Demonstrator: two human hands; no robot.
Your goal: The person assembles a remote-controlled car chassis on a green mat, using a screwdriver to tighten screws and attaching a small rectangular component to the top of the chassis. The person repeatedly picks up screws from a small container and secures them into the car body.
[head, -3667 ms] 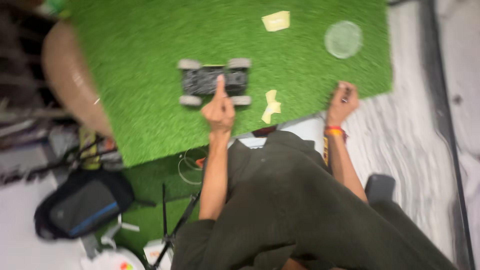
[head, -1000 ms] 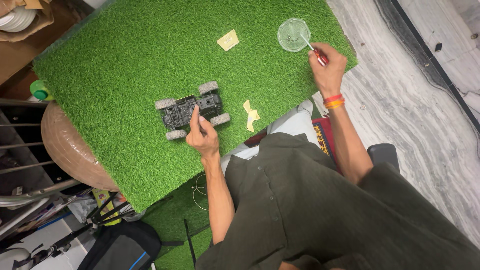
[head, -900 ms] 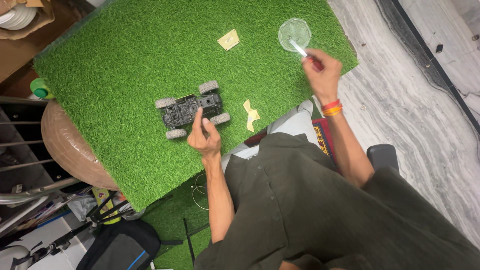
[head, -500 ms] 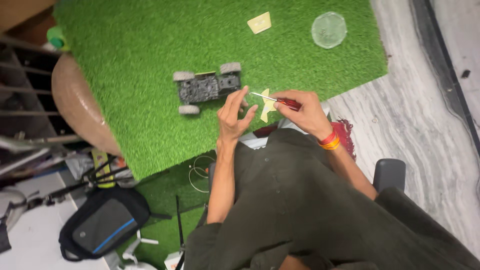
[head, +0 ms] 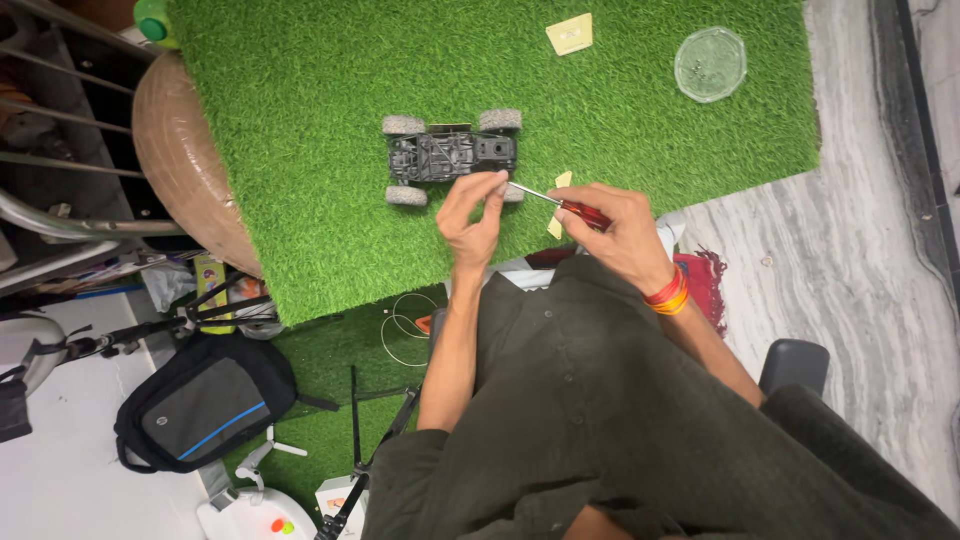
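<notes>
One toy car (head: 450, 155), one screwdriver (head: 565, 205), two yellow paper scraps (head: 570, 34), one clear dish (head: 710, 64), one backpack (head: 200, 412).

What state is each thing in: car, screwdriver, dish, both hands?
toy car: on the grass mat, body shell off.
screwdriver: held, tip at left fingers.
round clear dish: open, small bits inside.
left hand: pinching the tip.
right hand: gripping the red handle.

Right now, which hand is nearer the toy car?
Left. The left hand is just below the toy car, fingers at its rear wheel and the screwdriver tip. The right hand, gripping the red handle, sits farther right.
</notes>
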